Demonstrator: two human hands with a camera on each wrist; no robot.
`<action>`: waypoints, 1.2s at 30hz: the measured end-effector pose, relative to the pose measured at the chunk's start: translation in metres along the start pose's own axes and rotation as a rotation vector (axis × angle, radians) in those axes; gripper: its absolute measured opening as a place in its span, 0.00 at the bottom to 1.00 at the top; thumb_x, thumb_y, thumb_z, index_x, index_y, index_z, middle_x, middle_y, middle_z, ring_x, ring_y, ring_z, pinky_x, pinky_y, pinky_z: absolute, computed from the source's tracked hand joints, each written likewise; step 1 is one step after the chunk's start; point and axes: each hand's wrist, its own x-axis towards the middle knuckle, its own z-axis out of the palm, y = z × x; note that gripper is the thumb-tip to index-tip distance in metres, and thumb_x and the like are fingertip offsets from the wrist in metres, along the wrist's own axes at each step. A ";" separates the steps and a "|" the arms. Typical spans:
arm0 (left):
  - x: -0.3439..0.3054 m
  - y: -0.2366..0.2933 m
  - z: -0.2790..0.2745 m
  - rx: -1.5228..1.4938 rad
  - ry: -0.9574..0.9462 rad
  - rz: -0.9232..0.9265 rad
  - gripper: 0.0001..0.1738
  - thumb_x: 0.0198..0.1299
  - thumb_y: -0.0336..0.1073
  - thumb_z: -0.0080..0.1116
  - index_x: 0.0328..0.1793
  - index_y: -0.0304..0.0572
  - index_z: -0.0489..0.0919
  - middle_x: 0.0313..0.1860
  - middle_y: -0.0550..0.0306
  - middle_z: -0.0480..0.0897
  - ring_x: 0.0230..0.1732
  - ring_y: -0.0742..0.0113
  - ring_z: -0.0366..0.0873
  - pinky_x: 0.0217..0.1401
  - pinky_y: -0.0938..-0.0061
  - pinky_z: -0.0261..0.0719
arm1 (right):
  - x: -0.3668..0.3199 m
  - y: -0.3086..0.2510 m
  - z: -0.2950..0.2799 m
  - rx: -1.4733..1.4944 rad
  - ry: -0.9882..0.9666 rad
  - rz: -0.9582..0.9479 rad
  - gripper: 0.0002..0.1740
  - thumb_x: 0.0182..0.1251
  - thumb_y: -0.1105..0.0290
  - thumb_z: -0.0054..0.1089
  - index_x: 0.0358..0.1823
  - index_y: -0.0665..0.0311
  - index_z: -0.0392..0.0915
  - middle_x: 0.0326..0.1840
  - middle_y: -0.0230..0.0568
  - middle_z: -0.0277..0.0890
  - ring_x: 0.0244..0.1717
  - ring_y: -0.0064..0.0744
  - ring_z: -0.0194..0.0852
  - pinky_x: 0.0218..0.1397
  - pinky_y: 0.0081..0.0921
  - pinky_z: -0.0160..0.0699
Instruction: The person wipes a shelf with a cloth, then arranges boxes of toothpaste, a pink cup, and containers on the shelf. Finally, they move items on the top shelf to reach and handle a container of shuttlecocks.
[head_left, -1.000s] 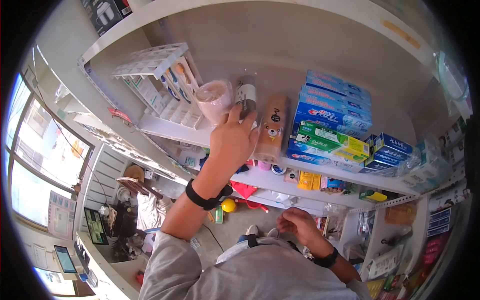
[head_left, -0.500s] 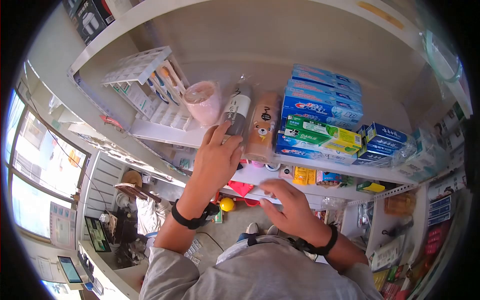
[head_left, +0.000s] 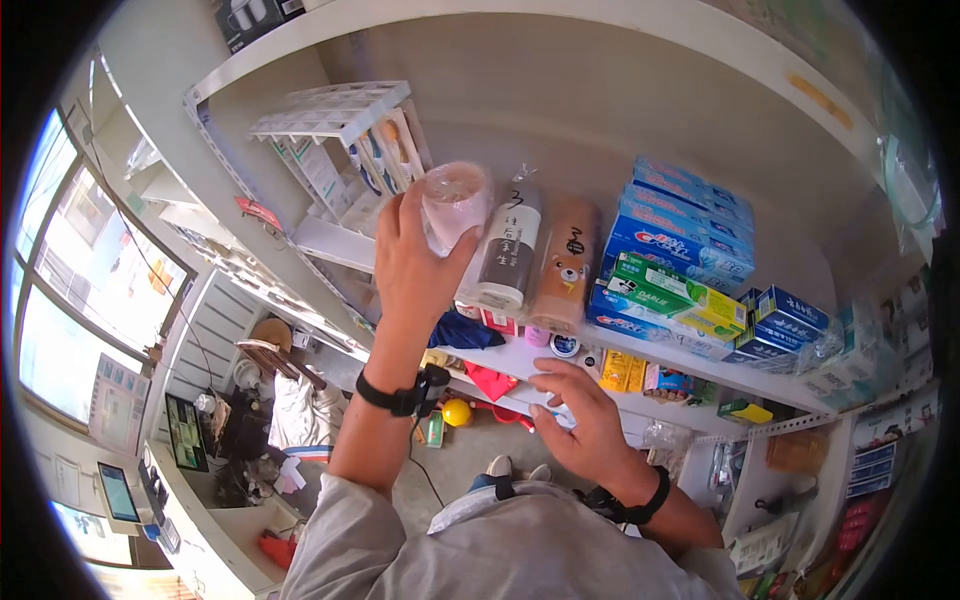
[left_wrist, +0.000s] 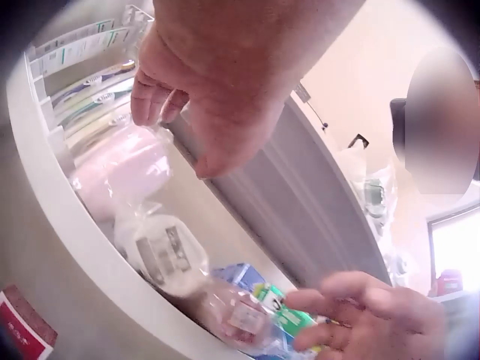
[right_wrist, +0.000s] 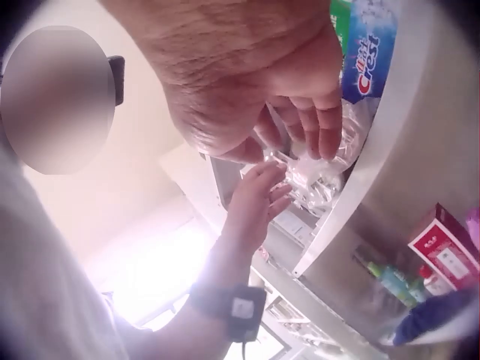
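Your left grip (head_left: 410,275) clasps the pink cup (head_left: 455,200) on the shelf (head_left: 335,248); your right grip (head_left: 580,420) hovers spread below it.

white shelves (head_left: 330,245); sunlit windows (head_left: 95,290) at left – grey floor (head_left: 450,465)

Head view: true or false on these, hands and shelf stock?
1. The left hand has its grip on the pink wrapped cup. True.
2. The right hand holds a toothpaste box. False: it hovers open lower down, apart from the boxes.
3. The bear-print pack lies left of the pink wrapped cup. False: it lies to the right, beyond the black-and-white pack.
4. Blue Crest boxes are stacked right of the bear-print pack. True.
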 end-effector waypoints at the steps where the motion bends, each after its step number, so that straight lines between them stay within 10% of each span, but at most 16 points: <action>1: 0.005 0.002 0.006 -0.002 -0.003 -0.027 0.44 0.53 0.46 0.78 0.76 0.43 0.72 0.66 0.38 0.76 0.66 0.37 0.77 0.67 0.51 0.78 | -0.005 0.002 0.002 0.003 -0.010 0.021 0.18 0.70 0.73 0.68 0.60 0.67 0.80 0.65 0.56 0.80 0.63 0.57 0.82 0.67 0.40 0.81; 9: 0.021 -0.006 0.032 -0.032 -0.071 -0.189 0.43 0.54 0.50 0.74 0.74 0.43 0.73 0.62 0.40 0.78 0.62 0.38 0.80 0.63 0.51 0.81 | -0.037 0.015 -0.002 -0.016 -0.012 0.106 0.19 0.68 0.80 0.67 0.60 0.70 0.80 0.66 0.54 0.79 0.50 0.34 0.87 0.50 0.28 0.89; 27: -0.032 -0.106 0.008 -0.033 -0.126 -0.022 0.08 0.61 0.33 0.68 0.45 0.42 0.90 0.44 0.50 0.88 0.51 0.46 0.85 0.58 0.57 0.83 | -0.063 0.029 -0.004 0.046 -0.048 0.265 0.17 0.69 0.79 0.67 0.59 0.69 0.80 0.66 0.54 0.80 0.48 0.34 0.88 0.48 0.29 0.89; 36: -0.022 -0.088 0.026 -0.002 -0.187 -0.044 0.08 0.60 0.36 0.70 0.42 0.42 0.89 0.41 0.51 0.86 0.48 0.47 0.84 0.54 0.57 0.83 | -0.064 0.026 0.000 0.010 -0.082 0.271 0.17 0.70 0.78 0.67 0.59 0.70 0.80 0.64 0.53 0.81 0.48 0.35 0.88 0.49 0.28 0.89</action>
